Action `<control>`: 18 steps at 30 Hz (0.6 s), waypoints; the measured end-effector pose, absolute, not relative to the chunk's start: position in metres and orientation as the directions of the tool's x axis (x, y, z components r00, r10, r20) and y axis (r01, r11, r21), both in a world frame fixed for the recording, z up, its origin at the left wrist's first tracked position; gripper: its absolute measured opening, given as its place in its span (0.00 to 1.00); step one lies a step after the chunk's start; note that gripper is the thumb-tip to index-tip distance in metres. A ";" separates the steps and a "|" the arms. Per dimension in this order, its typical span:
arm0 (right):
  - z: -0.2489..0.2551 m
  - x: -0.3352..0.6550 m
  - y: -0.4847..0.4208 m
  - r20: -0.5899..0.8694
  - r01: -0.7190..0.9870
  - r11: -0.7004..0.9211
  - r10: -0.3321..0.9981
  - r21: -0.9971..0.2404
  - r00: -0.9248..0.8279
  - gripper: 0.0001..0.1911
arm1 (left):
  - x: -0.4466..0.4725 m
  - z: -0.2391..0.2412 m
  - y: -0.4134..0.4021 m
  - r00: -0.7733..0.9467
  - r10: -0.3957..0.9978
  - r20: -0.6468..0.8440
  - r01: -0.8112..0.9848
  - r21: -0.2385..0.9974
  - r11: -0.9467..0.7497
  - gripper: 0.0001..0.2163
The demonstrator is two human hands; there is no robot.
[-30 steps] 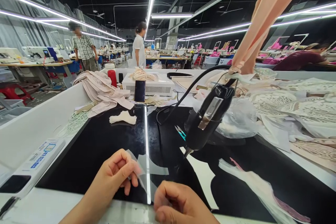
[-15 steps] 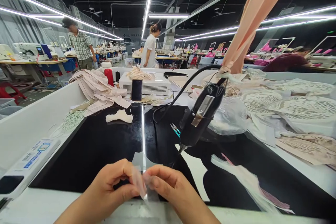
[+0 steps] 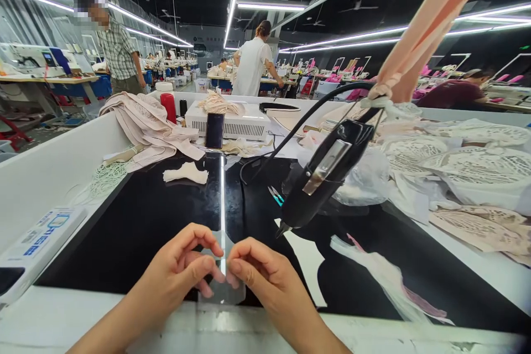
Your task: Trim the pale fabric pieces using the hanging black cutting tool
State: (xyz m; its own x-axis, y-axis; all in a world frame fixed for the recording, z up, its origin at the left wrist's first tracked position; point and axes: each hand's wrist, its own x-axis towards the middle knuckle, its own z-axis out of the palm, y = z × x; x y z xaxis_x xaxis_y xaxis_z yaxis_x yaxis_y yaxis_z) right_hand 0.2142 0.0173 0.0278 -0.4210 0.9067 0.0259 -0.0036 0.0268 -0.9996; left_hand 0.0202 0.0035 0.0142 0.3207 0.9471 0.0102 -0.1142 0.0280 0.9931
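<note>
My left hand (image 3: 182,268) and my right hand (image 3: 259,276) meet at the near edge of a glossy black table top (image 3: 136,232). Both pinch a small, thin, see-through piece of fabric (image 3: 222,282) between thumb and fingers. Just beyond them a black hand-held tool (image 3: 323,174) hangs tip-down from a peach fabric strap (image 3: 427,22), with its black cord (image 3: 290,135) trailing back over the table.
A white box-shaped machine (image 3: 232,121), a red thread cone (image 3: 168,107) and a heap of beige fabric (image 3: 145,127) lie at the back. Lace pieces (image 3: 464,171) cover the right side. A white device (image 3: 39,238) lies at the left. People stand in the aisles behind.
My right hand rose from the table's edge and met my left hand; both now pinch the see-through piece. The view tilted slightly.
</note>
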 end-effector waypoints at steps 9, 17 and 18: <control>0.017 0.224 0.020 0.012 0.187 0.088 0.929 -0.978 -0.371 0.13 | 0.028 0.022 0.016 0.294 0.921 -0.256 0.045 0.966 0.255 0.17; 0.014 0.226 0.034 0.152 0.464 0.290 0.938 -0.837 -0.312 0.08 | 0.026 0.015 0.027 0.183 0.961 -0.207 0.254 0.954 0.157 0.11; 0.013 0.226 0.036 0.175 0.479 0.320 0.930 -0.817 -0.322 0.08 | 0.025 0.015 0.028 0.163 0.969 -0.185 0.308 0.943 0.128 0.10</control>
State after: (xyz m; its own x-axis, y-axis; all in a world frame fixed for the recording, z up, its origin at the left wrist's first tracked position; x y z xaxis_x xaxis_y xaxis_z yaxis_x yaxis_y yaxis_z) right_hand 0.2260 0.0359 0.0133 -0.3218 0.9304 0.1754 0.4793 0.3199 -0.8173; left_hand 0.0250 0.0276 0.0150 0.1633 0.9691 -0.1847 0.3081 0.1278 0.9427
